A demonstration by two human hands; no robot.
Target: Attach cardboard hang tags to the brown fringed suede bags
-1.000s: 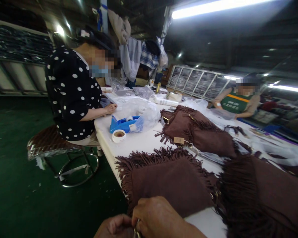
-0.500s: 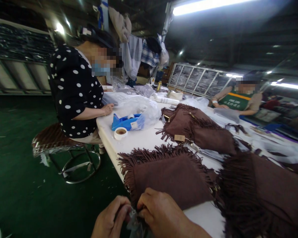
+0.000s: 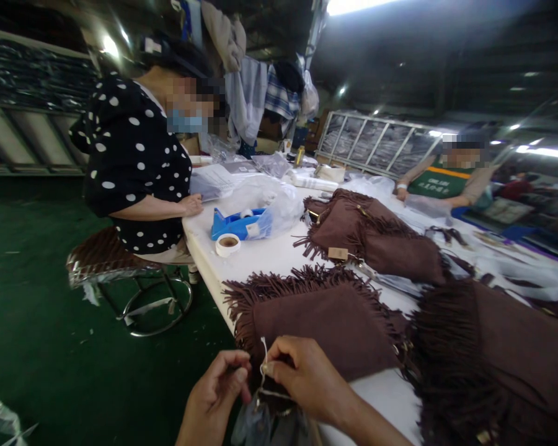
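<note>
**String work at the near edge of the table, in progress**

The left hand (image 3: 218, 396) and the right hand (image 3: 302, 381) meet at the near edge of the table (image 3: 279, 254). Both are closed in a pinch on a thin pale string (image 3: 263, 356). The right thumb and forefinger grip the string at its upper part; the left fingertips hold it just beside them. The string rises in a short loop above the fingers and runs down to a small greyish piece (image 3: 260, 424) held below the hands. What that piece is cannot be told, as it is dim and partly cut off by the bottom of the view.

The fringed brown bag (image 3: 320, 322) lies flat on the table directly behind the hands, its fringe toward the near and left edges. The string appears to sit at the bag's near corner, but the join itself is hidden by the fingers.

Judged state of the work: the string is in hand and being handled at the bag's corner, so the fastening step looks unfinished. No knot or finished tie shows.

Two more brown fringed bags lie farther along: one (image 3: 376, 238) toward the middle of the table with a small tan tag (image 3: 338, 253) at its near side, one (image 3: 497, 359) at the right edge. A blue tape dispenser (image 3: 235, 224) and a roll of tape (image 3: 227, 244) sit near the left edge. A seated person in a dotted top (image 3: 130, 161) works at the left edge, and another person (image 3: 439, 183) at the far side.
</note>
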